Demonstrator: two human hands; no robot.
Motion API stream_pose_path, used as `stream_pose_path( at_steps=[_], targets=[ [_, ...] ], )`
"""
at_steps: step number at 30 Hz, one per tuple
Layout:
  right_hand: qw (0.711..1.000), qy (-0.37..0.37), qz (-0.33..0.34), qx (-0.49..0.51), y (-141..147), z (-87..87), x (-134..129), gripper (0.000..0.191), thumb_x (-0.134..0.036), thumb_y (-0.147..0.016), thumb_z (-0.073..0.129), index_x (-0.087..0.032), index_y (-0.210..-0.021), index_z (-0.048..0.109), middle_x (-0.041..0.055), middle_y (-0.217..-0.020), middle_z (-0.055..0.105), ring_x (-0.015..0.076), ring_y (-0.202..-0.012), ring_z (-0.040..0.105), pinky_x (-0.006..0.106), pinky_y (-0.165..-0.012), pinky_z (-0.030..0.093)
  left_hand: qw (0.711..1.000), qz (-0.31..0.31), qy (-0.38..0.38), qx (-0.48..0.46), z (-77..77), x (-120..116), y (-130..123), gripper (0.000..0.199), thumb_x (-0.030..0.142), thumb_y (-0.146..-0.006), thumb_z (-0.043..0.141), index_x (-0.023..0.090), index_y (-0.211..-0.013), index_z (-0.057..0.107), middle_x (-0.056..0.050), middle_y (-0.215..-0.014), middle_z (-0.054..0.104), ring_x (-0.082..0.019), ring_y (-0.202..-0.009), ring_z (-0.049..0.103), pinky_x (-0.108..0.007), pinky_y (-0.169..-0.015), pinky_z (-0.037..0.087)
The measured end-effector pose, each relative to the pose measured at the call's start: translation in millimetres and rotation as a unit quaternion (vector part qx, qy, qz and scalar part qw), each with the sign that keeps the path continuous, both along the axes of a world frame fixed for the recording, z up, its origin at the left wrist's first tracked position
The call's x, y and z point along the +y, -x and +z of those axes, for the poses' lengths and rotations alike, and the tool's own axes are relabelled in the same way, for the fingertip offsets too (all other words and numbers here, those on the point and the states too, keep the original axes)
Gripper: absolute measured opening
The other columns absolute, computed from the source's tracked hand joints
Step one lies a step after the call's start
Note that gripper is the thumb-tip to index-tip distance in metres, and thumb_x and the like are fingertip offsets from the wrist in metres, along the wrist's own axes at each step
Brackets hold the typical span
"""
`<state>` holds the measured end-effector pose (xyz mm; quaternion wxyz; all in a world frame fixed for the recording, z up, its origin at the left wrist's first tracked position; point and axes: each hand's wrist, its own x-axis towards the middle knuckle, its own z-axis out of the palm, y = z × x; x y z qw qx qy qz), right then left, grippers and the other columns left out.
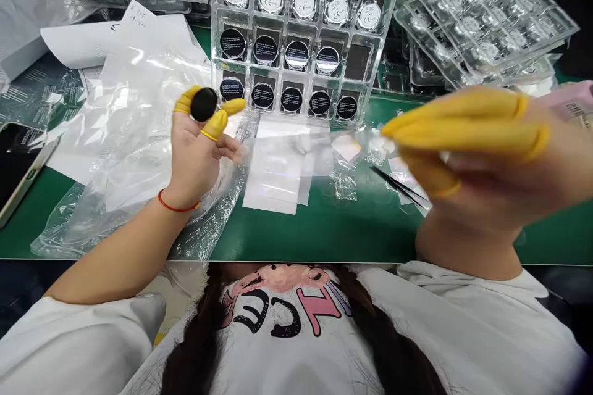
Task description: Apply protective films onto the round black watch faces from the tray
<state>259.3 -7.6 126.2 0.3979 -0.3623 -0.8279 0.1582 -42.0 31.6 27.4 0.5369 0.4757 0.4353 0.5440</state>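
Observation:
Yellow finger cots cover several fingertips on both hands. My left hand (197, 142) holds a round black watch face (204, 104) between its fingers, just left of the clear compartment tray (296, 18). The tray holds round watch pieces, silver-backed in the top row and dark-faced in the lower rows; the right compartment of the middle row shows no round piece. My right hand (477, 148) is raised at the right, blurred, its covered fingertips pressed together. Whether something thin is pinched there is too blurred to tell.
Black tweezers (401, 187) lie below my right hand. White sheets (273, 179) lie mid-table, clear plastic bags (125, 136) at the left, and a phone (23, 160) at the far left. Stacked clear trays (486, 18) stand at the back right.

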Motion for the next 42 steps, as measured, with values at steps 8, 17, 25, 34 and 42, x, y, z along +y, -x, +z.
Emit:
stream_pose_path(
  at_steps=[8, 17, 25, 34, 42],
  targets=[
    [0.918, 0.042, 0.321, -0.231, 5.4, 22.2, -6.2, 0.019, -0.024, -0.099, 0.051, -0.020, -0.104, 0.069, 0.0044, -0.109, 0.076, 0.0187, -0.097, 0.070, 0.035, -0.080, 0.056, 0.994, -0.065, 0.088, 0.013, -5.5, -7.9, -20.2, 0.060, 0.032, -0.072, 0.082, 0.024, -0.115, 0.041, 0.000, -0.096, 0.075, -0.019, -0.095, 0.077, -0.034, -0.085, 0.063],
    [0.995, 0.089, 0.016, -0.046, 28.1, -51.1, 39.0, 0.024, -0.033, -0.092, 0.062, -0.026, -0.115, 0.067, 0.0060, -0.122, 0.071, 0.0238, -0.116, 0.065, 0.047, -0.103, 0.051, 0.988, -0.084, -0.098, 0.090, -12.6, -31.5, -26.3, 0.059, 0.026, -0.072, 0.083, 0.024, -0.117, 0.044, 0.001, -0.093, 0.071, -0.019, -0.091, 0.078, -0.028, -0.079, 0.065],
    [0.985, 0.141, 0.016, -0.097, 39.7, -61.9, 33.0, 0.026, -0.025, -0.088, 0.063, -0.023, -0.114, 0.063, 0.0028, -0.095, 0.074, 0.0231, -0.099, 0.067, 0.048, -0.100, 0.047, 0.989, -0.110, -0.100, 0.024, -16.4, -32.0, -27.6, 0.062, 0.030, -0.073, 0.084, 0.028, -0.121, 0.045, 0.000, -0.110, 0.074, -0.020, -0.103, 0.076, -0.037, -0.095, 0.063],
    [0.989, 0.128, -0.014, -0.074, 42.6, -59.8, 30.5, 0.011, -0.024, -0.084, 0.068, -0.024, -0.094, 0.064, 0.0015, -0.091, 0.074, 0.0210, -0.088, 0.064, 0.045, -0.097, 0.044, 0.987, -0.129, 0.077, -0.058, -6.1, -27.8, -29.2, 0.056, 0.037, -0.075, 0.082, 0.025, -0.117, 0.046, -0.005, -0.113, 0.075, -0.024, -0.112, 0.073, -0.046, -0.108, 0.055],
    [0.984, 0.174, 0.007, -0.033, 40.3, -52.1, 31.1, 0.012, -0.035, -0.087, 0.070, -0.024, -0.082, 0.066, 0.0026, -0.097, 0.073, 0.0225, -0.098, 0.064, 0.045, -0.098, 0.046, 0.990, -0.112, 0.069, -0.044, -8.3, -26.9, -30.1, 0.060, 0.041, -0.074, 0.082, 0.026, -0.118, 0.044, -0.004, -0.110, 0.074, -0.023, -0.111, 0.073, -0.046, -0.108, 0.055]
  ],
)
